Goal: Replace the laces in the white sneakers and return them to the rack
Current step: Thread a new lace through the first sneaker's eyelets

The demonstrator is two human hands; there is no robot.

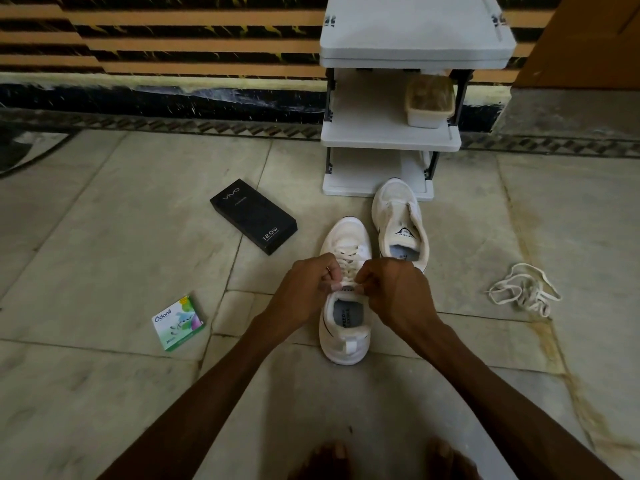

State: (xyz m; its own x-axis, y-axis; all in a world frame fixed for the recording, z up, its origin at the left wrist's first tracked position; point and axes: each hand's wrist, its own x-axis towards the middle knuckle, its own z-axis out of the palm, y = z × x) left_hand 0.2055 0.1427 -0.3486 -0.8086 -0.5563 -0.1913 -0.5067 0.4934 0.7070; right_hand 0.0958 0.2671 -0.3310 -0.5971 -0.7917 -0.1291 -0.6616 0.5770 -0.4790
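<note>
A white sneaker stands on the floor in front of me, toe pointing away, with a cream lace threaded through its eyelets. My left hand and my right hand meet over its tongue, and each pinches the lace at the top eyelets. A second white sneaker, without a lace, stands just behind to the right, its toe at the foot of the white shoe rack. A loose cream lace lies tangled on the floor at the right.
A black phone box lies left of the sneakers. A small green and white Odonil box sits further left and nearer. A lidded plastic container stands on the rack's middle shelf. My bare feet show at the bottom edge.
</note>
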